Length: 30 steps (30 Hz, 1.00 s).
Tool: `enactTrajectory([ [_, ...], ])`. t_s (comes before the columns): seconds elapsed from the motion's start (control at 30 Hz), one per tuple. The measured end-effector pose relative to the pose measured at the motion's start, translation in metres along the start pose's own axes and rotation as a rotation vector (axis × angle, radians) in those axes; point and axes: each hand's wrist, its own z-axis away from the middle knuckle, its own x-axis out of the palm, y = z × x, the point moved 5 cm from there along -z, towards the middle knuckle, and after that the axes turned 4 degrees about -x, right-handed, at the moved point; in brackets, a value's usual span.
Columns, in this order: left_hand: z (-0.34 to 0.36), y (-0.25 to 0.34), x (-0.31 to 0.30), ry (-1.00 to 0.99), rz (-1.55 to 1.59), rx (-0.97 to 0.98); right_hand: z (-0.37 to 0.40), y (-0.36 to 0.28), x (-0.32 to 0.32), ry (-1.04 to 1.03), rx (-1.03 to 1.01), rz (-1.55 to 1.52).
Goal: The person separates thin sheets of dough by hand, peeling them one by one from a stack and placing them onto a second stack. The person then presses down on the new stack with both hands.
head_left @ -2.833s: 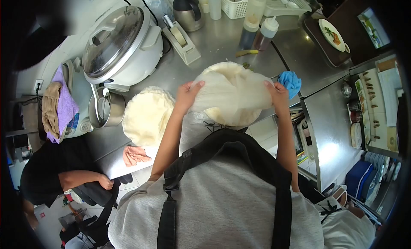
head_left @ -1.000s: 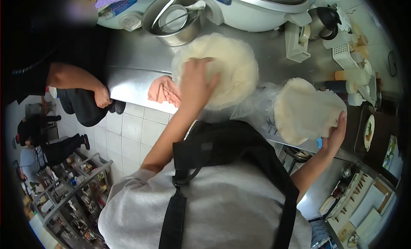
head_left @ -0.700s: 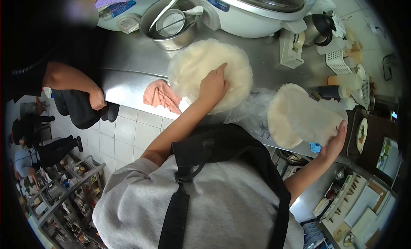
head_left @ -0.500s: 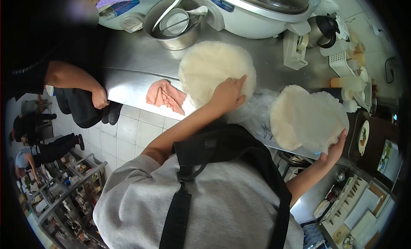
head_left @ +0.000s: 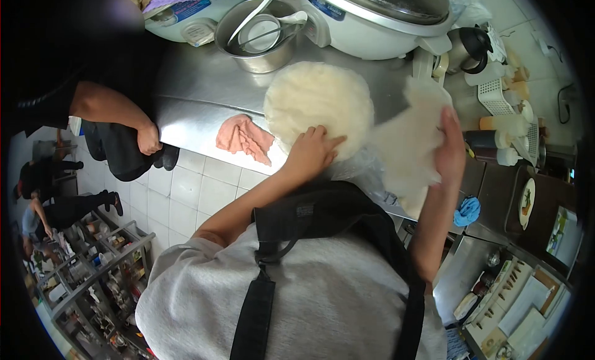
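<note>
A stack of thin, round, pale wrapper sheets [head_left: 319, 100] lies on the steel counter in front of me. My left hand [head_left: 312, 150] rests on the near edge of this stack, fingers spread, gripping nothing. To the right, my right hand [head_left: 451, 143] holds a single wrapper sheet [head_left: 409, 140] raised off the counter and blurred by motion. Below it, more of the pale wrapper [head_left: 414, 202] shows, mostly hidden behind the lifted sheet and my arm. Clear plastic wrap [head_left: 365, 173] lies crumpled between the stack and the raised sheet.
A pink cloth [head_left: 243, 139] lies left of the stack. Behind stand a metal pot with utensils [head_left: 266, 62] and a large white cooker [head_left: 372, 35]. Squeeze bottles [head_left: 496, 140] stand at right, beyond a blue cloth [head_left: 467, 211]. A co-worker's hand [head_left: 149, 139] is at the counter's left edge.
My right hand has lifted a sheet from the right-hand pile and carried it up and left, toward the stack. My left hand has slid slightly down and left on the stack.
</note>
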Motion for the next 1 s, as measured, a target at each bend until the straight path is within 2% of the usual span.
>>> enactTrajectory([
  [0.1,0.012,-0.004,0.025,-0.339,-0.372,0.000,-0.007,0.005,0.067,-0.066,-0.001,0.003],
  [0.2,0.020,-0.008,0.022,0.082,0.148,0.042,-0.016,0.032,0.094,-0.058,0.078,-0.002],
  [0.27,0.027,0.000,0.017,-0.134,-0.117,0.014,-0.022,0.077,0.088,-0.023,0.116,0.081],
  [0.33,0.031,-0.006,0.026,-0.196,-0.148,0.019,-0.033,0.146,0.061,0.106,0.050,0.146],
  [0.4,0.034,-0.005,0.022,-0.171,-0.126,0.000,-0.038,0.205,0.025,-0.049,0.043,0.520],
  [0.43,0.034,-0.002,0.017,-0.161,-0.115,-0.006,-0.037,0.209,0.022,-0.124,0.038,0.705],
  [0.53,0.031,0.002,-0.004,-0.513,0.032,-0.205,-0.034,0.200,0.025,-0.049,-0.033,0.774],
  [0.63,0.009,0.014,-0.038,-0.387,0.162,-0.141,-0.029,0.192,0.028,-0.019,-0.176,0.728],
  [0.73,-0.008,0.014,-0.051,-0.113,0.033,-0.049,-0.029,0.191,0.029,-0.042,-0.193,0.776],
  [0.77,-0.009,0.004,-0.039,-0.059,0.011,-0.037,-0.028,0.191,0.030,-0.055,-0.200,0.732],
  [0.87,-0.003,-0.025,0.004,-0.184,0.010,-0.050,-0.027,0.182,0.034,-0.070,-0.196,0.684],
  [0.93,0.003,-0.023,0.009,-0.147,0.022,-0.037,-0.019,0.173,0.030,-0.052,-0.149,0.767],
  [1.0,0.011,-0.019,0.008,-0.110,0.033,-0.034,-0.016,0.172,0.022,-0.015,-0.057,0.629],
])
